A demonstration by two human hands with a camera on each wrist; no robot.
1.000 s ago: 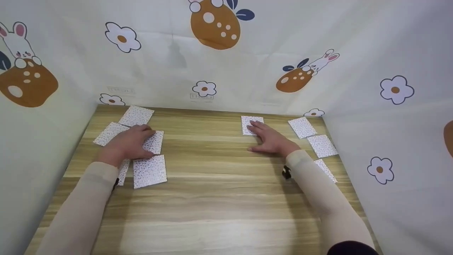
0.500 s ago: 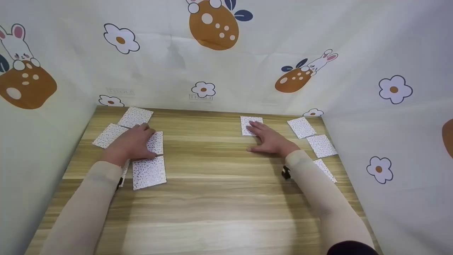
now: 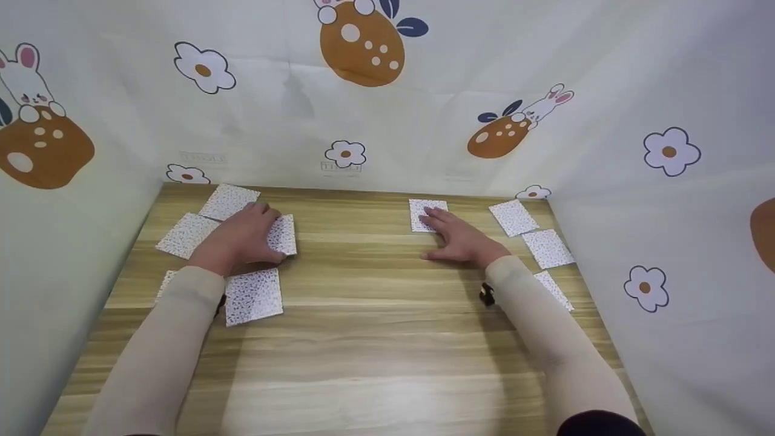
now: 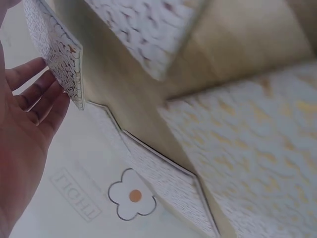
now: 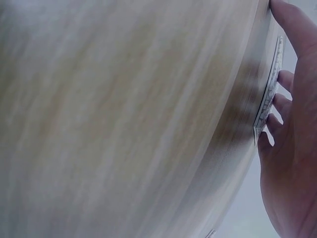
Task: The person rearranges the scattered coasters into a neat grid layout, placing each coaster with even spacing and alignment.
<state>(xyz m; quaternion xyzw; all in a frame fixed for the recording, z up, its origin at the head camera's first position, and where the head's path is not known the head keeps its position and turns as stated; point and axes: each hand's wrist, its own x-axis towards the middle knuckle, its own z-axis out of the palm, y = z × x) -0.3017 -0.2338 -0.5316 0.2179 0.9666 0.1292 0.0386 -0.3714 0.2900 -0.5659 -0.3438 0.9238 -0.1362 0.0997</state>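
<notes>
Left hand: curled narrowly over the held card, pinching it between thumb and fingers; wrist view showed the piece tilted, its thin, stiff edge exposed.
Right hand: spread fairly wide, fingers extended with tips upon the right-hand card, thumb set apart on the near side.
Card finish: pale, with dense small mottling; brown and gold tints showed at close range. All pieces were thin, flat and four-sided, with straight edges.
Left group: the far-left card and outer-left card lay nearly edge to edge; the lower-left card lay nearer the person; a sleeve-side card was mostly hidden by the arm.
Right group: the upper-right card and middle-right card seemed to meet at a corner; the lower-right card was partly covered by the forearm.
Table: smooth wood-grain surface, streaked yellow-brown, with a soft glare near the person.
Sheet: creased off-white material, printed with rounded flowers, rabbits and spotted orange-brown shapes.
Sleeves: plain cream fabric, lightly wrinkled.
</notes>
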